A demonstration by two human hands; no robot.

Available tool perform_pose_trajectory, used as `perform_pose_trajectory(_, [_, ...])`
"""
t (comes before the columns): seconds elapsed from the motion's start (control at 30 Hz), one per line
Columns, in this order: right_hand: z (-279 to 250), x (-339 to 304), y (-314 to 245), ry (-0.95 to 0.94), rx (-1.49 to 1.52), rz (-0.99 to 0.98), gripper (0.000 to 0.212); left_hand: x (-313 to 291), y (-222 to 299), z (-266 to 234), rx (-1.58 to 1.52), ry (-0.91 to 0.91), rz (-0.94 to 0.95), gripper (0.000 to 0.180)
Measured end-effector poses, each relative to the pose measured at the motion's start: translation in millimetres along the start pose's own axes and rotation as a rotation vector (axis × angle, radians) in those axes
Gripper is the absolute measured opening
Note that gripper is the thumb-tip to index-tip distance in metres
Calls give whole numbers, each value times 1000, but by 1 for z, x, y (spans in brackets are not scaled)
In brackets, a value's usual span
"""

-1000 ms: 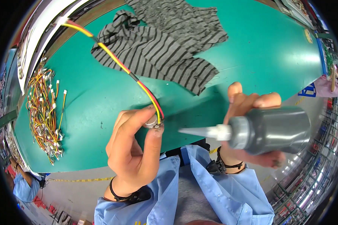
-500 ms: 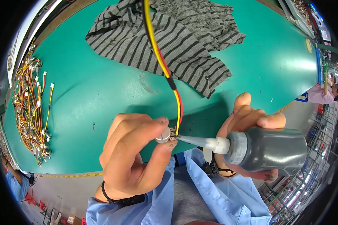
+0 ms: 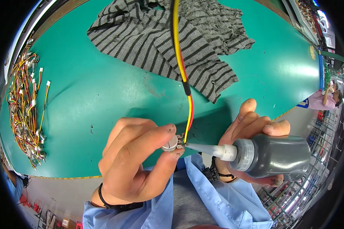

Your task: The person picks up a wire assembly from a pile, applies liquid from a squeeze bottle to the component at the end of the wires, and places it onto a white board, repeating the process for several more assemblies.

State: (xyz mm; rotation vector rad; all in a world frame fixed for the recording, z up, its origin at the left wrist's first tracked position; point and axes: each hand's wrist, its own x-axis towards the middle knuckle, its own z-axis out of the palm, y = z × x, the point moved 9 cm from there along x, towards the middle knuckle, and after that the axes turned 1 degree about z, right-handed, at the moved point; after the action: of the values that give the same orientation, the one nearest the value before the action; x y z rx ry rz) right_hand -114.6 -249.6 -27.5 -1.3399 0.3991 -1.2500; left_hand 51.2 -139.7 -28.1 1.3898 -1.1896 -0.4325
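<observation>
My left hand (image 3: 135,160) pinches a knob (image 3: 170,144) with wires (image 3: 179,51); my right hand (image 3: 245,126) grips a bottle (image 3: 281,157), nozzle (image 3: 204,149) near the wires.

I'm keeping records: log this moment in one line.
left hand: pinches wired component; right hand: holds dark bottle, nozzle at terminals; striped cloth: behind

A factory workshop: a green worktop (image 3: 84,110) beneath the hands (image 3: 128,164), a heap of wired parts (image 3: 17,114) to their left, metal racks (image 3: 319,154) to their right.

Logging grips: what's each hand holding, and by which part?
Left hand: round silver metal component, by its edges. Right hand: dark grey plastic bottle, around its body.
</observation>
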Motion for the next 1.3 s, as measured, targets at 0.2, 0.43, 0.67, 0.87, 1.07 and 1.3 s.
perform_pose_trajectory(0.2, [-1,0,-1,2,-8,6,67,0,1,0,-18,14,18,36])
perform_pose_trajectory(0.43, [-1,1,-4,-121,1,-42,70,-1,-2,1,-49,26,-20,35])
perform_pose_trajectory(0.67, [0,2,-5,-103,1,-100,72,-5,-5,1,-83,26,-88,33])
perform_pose_trajectory(0.87, [1,0,-8,-61,-13,-124,70,-7,-9,2,-147,23,-135,31])
perform_pose_trajectory(1.07, [-1,-2,-4,-1,-30,-62,66,-9,-12,2,-171,24,-135,31])
perform_pose_trajectory(1.3, [0,1,-8,-73,-16,-32,69,-11,-12,2,-177,48,-160,30])
